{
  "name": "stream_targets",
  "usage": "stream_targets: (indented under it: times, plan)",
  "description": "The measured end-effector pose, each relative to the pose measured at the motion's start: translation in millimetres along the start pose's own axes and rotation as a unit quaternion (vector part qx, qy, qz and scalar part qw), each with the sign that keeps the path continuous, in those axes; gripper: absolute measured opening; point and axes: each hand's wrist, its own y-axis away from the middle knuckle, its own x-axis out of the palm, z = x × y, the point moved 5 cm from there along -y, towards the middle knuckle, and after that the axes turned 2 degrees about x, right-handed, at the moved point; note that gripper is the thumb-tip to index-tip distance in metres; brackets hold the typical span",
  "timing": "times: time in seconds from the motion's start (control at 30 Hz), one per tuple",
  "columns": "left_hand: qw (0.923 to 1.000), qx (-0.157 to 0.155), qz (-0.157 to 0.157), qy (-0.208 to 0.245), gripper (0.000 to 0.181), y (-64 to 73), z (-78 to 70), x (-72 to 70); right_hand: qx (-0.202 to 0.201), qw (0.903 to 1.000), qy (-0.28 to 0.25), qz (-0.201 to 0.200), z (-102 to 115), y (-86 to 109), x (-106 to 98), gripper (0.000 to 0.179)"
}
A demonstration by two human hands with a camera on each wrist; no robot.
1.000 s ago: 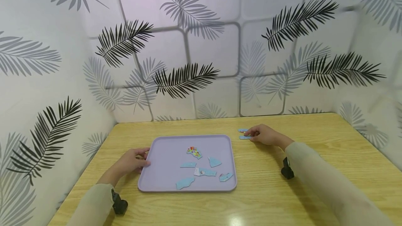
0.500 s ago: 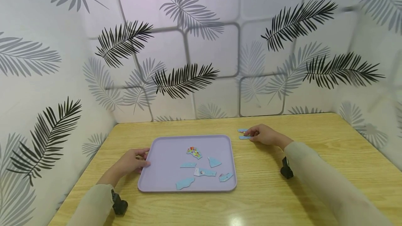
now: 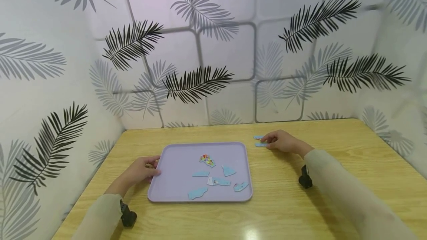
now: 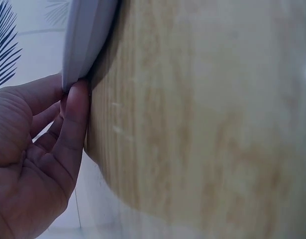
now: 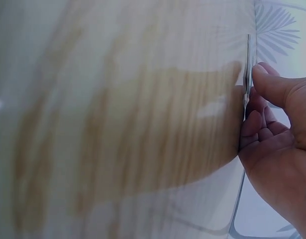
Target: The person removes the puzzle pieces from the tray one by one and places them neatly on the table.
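At the left side of a lilac tray (image 3: 173,192), my left hand (image 3: 141,169) grips the rim. In the left wrist view the rim lies between thumb and fingers. My right hand (image 3: 283,142) is on the table beyond the tray's right side, at some small flat light-blue pieces, like torn or cut picture-puzzle pieces. One such blue piece (image 3: 259,145) meets the thumb; another blue piece (image 3: 258,137) lies just behind it. In the right wrist view the thumb touches a thin piece (image 5: 248,55) seen edge-on, with the fingers bent beside it; whether they pinch it is unclear.
Several pieces lie apart inside the tray, among them a colourful piece (image 3: 208,160), a triangular blue piece (image 3: 228,170) and a wavy blue piece (image 3: 198,193). The wood-patterned table (image 3: 283,210) ends at a leaf-printed wall covering (image 3: 230,95) behind and at the sides.
The head view has shifted very slightly. My right fingers have moved a little over the blue pieces; the left hand and the tray stay as they were.
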Motion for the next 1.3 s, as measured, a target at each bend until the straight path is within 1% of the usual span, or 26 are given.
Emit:
stream_targets:
  times: [0.17, 0.23, 0.37, 0.47, 0.6, 0.7, 0.83, 1.03, 1.17, 1.2, 1.3]
  plan:
    - [1.0, -0.004, -0.004, 0.006, 0.06, -2.2, 1.7, 0.6, 0.014, 0.9996, -0.022, 0.001, -1, 0.4, -4, 0.027]
    - [1.0, -0.004, -0.003, 0.005, 0.06, -2.7, 2.3, 0.7, 0.014, 0.9995, -0.03, 0.002, -1, 0.4, -5, 0.028]
    - [1.0, -0.006, -0.005, 0.005, 0.06, -2.9, 3.0, 0.6, 0.012, 0.9987, -0.05, -0.004, 7, 2.2, -6, 0.029]
    - [1.0, -0.001, -0.001, 0.0, 0.061, -2.8, 3.3, 0.8, 0.011, 0.9978, -0.065, -0.009, 15, 4.3, -3, 0.031]
    - [1.0, 0.004, 0.004, -0.002, 0.061, -2.1, 3.1, 1.0, 0.02, 0.9964, -0.081, -0.015, 24, 6.6, 3, 0.034]
    - [1.0, -0.001, 0.003, 0.002, 0.061, -0.8, 2.4, 0.7, 0.016, 0.9961, -0.083, -0.026, 29, 8.3, 9, 0.035]
    - [1.0, -0.003, 0.003, 0.0, 0.061, 0.7, 2.0, 0.8, 0.0, 0.9951, -0.09, -0.041, 35, 8.6, 17, 0.035]
    - [1.0, 0.002, 0.002, -0.007, 0.062, 2.0, 1.5, 0.2, 0.004, 0.9917, -0.12, -0.047, 43, 8.9, 32, 0.035]
    - [0.9999, 0.003, 0.005, -0.008, 0.063, 1.0, 2.1, -1.1, 0.009, 0.9891, -0.138, -0.051, 57, 11.5, 40, 0.034]
    - [1.0, 0.003, 0.005, -0.008, 0.063, 0.8, 2.2, -1.2, 0.008, 0.9888, -0.14, -0.05, 66, 14.7, 41, 0.033]
    - [0.9999, 0.005, 0.005, -0.008, 0.063, 1.0, 1.7, -1.6, 0.0, 0.9879, -0.148, -0.047, 75, 15.9, 48, 0.034]
